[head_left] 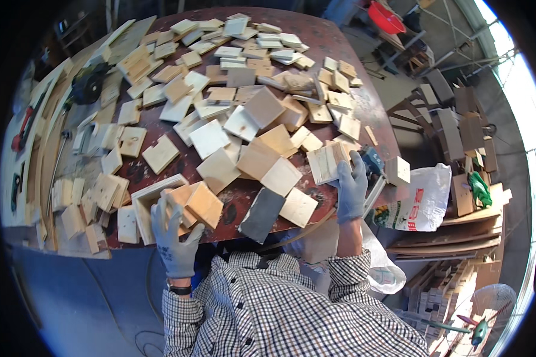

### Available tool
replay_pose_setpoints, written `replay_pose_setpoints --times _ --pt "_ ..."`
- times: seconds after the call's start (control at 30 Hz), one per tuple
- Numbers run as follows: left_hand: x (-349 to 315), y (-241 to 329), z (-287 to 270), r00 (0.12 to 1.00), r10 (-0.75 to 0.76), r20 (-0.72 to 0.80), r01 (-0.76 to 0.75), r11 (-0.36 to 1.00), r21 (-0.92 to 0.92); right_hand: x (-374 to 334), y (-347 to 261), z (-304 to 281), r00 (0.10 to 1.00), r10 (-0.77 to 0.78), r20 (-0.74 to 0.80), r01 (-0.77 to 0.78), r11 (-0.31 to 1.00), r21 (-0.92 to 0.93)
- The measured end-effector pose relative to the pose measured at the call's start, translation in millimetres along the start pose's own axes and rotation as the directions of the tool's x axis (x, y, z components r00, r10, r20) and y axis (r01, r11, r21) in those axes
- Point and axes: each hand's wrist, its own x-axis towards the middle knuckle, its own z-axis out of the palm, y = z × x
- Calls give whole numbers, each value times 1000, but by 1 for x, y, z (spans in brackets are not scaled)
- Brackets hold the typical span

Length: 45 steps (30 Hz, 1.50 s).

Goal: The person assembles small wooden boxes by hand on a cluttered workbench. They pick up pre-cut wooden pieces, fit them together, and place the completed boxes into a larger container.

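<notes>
My left hand (175, 241), in a grey glove, is at the table's near edge with its thumb and fingers spread. Its fingers touch or lie just beside a group of wooden blocks (204, 205), where a pale board (142, 213) stands on edge. Farther right, my gloved right hand (352, 187) grips a pale square wooden block (326, 164) by its right side. Between the hands lie loose wooden blocks (220, 169) and a dark grey rectangular piece (262, 214).
Wooden offcuts cover much of the dark red table (375, 101). Long boards (47, 137) and a black power tool (89, 83) lie at the left. Beyond the right edge are a white sack (420, 199), stacked boards (458, 238) and a fan (488, 315).
</notes>
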Motion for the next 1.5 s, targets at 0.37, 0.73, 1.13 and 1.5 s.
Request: replay_pose_setpoints --times 0.37,0.73,1.13,1.5 --pt "-1 -4 10 1000 -3 13 3 1000 -22 128 71 -58 974 -178 -139 118 926 -358" --pt "-9 -5 4 995 -94 14 94 995 -24 83 -26 146 487 -640 594 869 291 -399" --pt "0 3 -1 995 -91 48 95 992 -84 152 22 312 618 301 726 761 2 -649" --pt "6 5 -8 992 -93 80 96 995 -39 155 3 297 324 -270 907 923 -120 -366"
